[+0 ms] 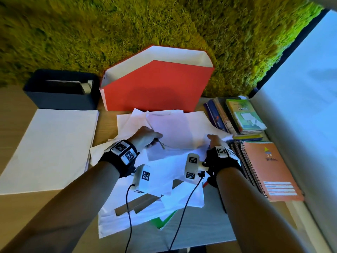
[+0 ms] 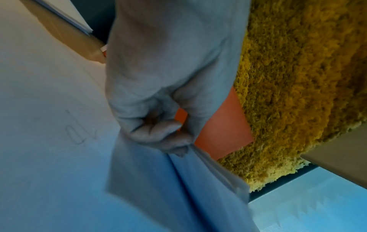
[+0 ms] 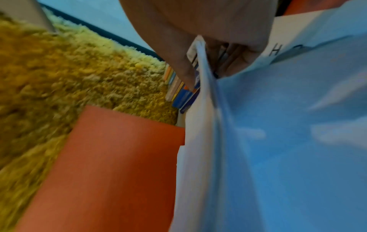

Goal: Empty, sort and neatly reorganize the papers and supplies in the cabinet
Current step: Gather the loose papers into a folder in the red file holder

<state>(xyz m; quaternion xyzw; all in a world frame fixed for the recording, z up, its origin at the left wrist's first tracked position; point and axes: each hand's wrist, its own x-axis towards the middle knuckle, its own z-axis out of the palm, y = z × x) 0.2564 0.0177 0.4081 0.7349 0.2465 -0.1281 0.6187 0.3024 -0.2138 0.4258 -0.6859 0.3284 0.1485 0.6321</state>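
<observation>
A loose heap of white papers (image 1: 160,172) lies in the middle of the wooden surface. My left hand (image 1: 147,137) pinches the left edge of a few top sheets (image 1: 175,132); the left wrist view shows my curled fingers (image 2: 158,135) gripping that paper edge (image 2: 208,164). My right hand (image 1: 215,141) holds the same sheets at their right edge, thumb on top; in the right wrist view the paper edge (image 3: 204,70) runs between thumb and fingers. A neat white stack (image 1: 49,148) lies to the left. A red file holder (image 1: 156,84) stands behind the heap.
A dark bin (image 1: 62,92) with items inside stands at the back left. Books (image 1: 242,117) and an orange spiral notebook (image 1: 271,168) lie on the right beside a white panel (image 1: 306,99). A green moss wall (image 1: 164,24) rises behind. A green folder (image 1: 160,221) peeks from under the heap.
</observation>
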